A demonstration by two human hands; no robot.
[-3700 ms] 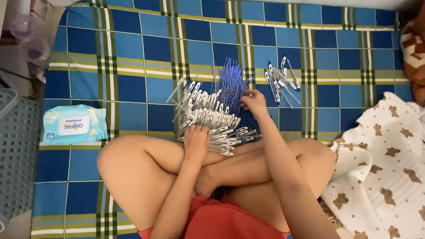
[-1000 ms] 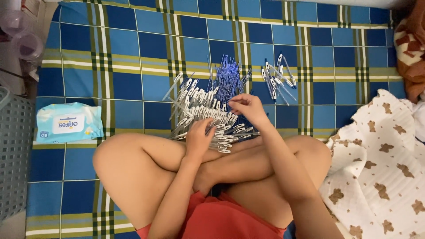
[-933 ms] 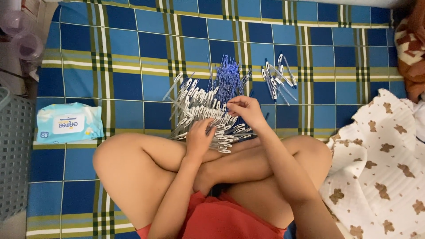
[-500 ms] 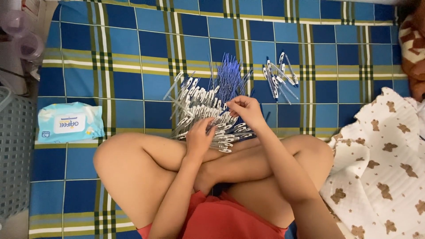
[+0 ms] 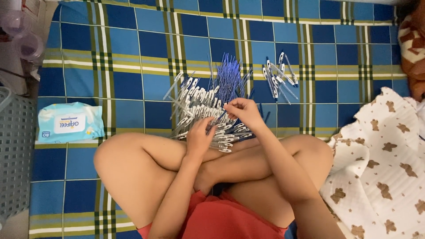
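Gripping one blue refill (image 5: 220, 117) between two hands (image 5: 221, 121), beside one pen-barrel pile (image 5: 201, 110)

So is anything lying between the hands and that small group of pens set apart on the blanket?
Nothing visible blocks it. Between the right hand and the small pen group lies only bare checked blanket; the blue refills sit off to the side.

Home floor: blue plaid mat (image 5: 133, 53), wet-wipes pack (image 5: 71, 122), bear-print cloth (image 5: 385, 168), grey plastic basket (image 5: 15, 150).
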